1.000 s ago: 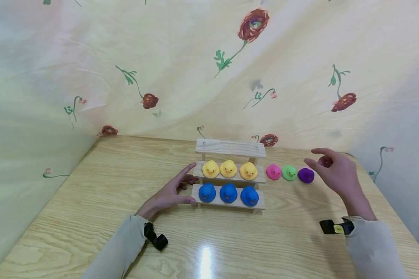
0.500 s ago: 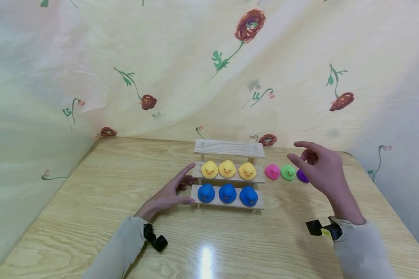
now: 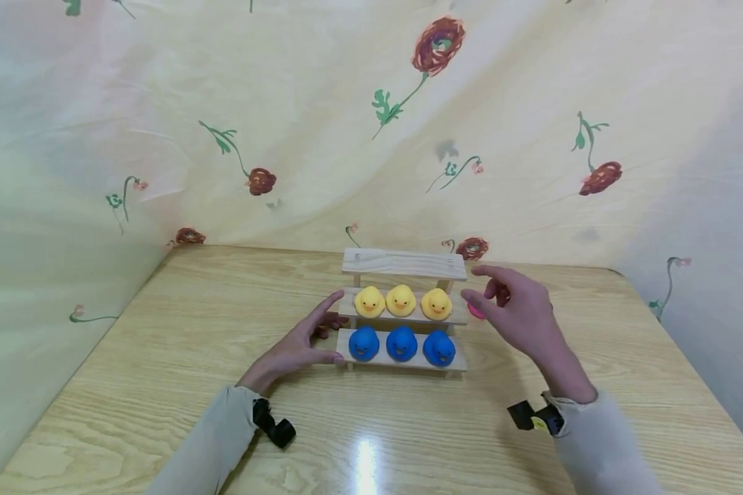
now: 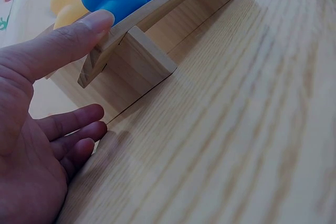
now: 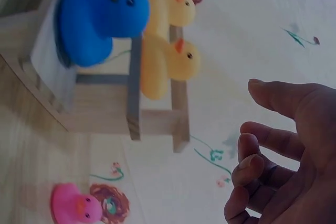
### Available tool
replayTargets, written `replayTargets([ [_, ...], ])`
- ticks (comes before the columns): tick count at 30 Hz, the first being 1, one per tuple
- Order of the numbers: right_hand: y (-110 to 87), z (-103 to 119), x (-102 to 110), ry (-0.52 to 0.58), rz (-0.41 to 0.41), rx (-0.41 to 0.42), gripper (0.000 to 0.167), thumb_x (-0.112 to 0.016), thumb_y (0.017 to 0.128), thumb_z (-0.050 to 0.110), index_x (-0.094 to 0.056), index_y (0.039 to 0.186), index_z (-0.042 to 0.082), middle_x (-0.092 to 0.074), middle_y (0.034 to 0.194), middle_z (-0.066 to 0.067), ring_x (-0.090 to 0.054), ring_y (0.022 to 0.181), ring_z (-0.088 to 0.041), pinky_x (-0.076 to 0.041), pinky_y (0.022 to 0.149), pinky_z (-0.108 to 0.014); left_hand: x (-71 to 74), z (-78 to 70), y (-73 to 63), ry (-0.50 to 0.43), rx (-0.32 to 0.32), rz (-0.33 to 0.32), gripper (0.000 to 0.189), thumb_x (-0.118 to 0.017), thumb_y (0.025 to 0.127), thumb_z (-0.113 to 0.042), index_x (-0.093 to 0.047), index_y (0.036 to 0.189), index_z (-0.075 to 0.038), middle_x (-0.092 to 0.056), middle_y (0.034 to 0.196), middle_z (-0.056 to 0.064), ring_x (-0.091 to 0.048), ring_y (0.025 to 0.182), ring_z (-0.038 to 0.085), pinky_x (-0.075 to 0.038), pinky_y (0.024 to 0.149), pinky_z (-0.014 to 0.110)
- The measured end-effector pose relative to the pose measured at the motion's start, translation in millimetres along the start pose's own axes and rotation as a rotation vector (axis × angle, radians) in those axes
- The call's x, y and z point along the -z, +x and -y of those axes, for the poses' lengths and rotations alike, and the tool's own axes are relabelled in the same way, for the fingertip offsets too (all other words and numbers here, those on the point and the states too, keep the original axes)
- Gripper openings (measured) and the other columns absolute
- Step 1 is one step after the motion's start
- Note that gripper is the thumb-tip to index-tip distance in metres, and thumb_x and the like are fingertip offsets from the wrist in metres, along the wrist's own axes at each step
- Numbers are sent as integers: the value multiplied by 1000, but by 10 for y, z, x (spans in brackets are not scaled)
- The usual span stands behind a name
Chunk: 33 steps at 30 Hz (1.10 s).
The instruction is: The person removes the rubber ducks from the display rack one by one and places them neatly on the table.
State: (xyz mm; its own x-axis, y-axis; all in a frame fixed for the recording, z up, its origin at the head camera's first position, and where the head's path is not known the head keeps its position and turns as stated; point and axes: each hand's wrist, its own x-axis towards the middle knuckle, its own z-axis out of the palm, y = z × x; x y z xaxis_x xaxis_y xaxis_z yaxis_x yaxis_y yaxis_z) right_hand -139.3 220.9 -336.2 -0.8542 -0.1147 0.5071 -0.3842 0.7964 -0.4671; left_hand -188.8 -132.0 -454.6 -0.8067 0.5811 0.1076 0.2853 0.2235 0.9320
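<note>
A three-tier wooden rack [image 3: 402,263] stands on the table, its top shelf bare. Three yellow rubber ducks [image 3: 401,301] sit on the middle shelf and three blue rubber ducks [image 3: 402,344] on the lower one. My left hand [image 3: 294,344] is at the rack's left end; in the left wrist view its thumb [image 4: 86,30] lies against the lower shelf's end, the other fingers loosely bent below. My right hand [image 3: 520,313], empty with fingers curved, hovers just right of the rack. It partly covers a pink rubber duck [image 5: 76,205] in the head view; the green and purple ducks are hidden behind it.
The wood-grain tabletop [image 3: 223,295] extends on both sides of the rack. A cream cloth with a flower print [image 3: 309,124] hangs behind and at the sides. A bright light reflection [image 3: 365,460] shows near the front.
My right hand has moved left from beside the purple duck towards the rack, now covering the green and purple ducks and part of the pink one. My left hand stays at the rack.
</note>
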Motion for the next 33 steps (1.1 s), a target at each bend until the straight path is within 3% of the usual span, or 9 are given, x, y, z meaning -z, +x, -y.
replayTargets([
  [5,-34,31,-168,3,90,-6,40,-77,89,22,-68,123,3,-59,74,-3,-45,63,-11,-37,55,-22,-5,6,-6,-4,3,-4,105,-83,83,-23,-15,160,-40,-51,148,14,-45,137,32,-37,106,42],
  [9,-42,48,-275,-27,114,7,42,-79,87,25,-69,122,5,-57,73,-2,-44,62,-13,-35,53,-23,-5,2,-9,-5,-5,-2,104,-83,83,-23,-15,160,-38,-51,147,15,-45,137,34,-37,105,42],
  [18,-42,87,-345,-64,186,-55,51,-79,85,35,-68,127,8,-60,76,-4,-46,63,-14,-35,52,-23,-6,-9,-3,-11,3,5,104,-82,84,-22,-14,161,-37,-50,148,17,-45,137,36,-37,105,43],
  [33,-53,66,-397,-125,207,-81,49,-79,86,32,-68,125,3,-60,76,-5,-46,64,-16,-36,55,-23,-7,-37,-2,-11,11,3,104,-83,83,-23,-14,161,-37,-50,148,17,-45,137,36,-37,105,44],
])
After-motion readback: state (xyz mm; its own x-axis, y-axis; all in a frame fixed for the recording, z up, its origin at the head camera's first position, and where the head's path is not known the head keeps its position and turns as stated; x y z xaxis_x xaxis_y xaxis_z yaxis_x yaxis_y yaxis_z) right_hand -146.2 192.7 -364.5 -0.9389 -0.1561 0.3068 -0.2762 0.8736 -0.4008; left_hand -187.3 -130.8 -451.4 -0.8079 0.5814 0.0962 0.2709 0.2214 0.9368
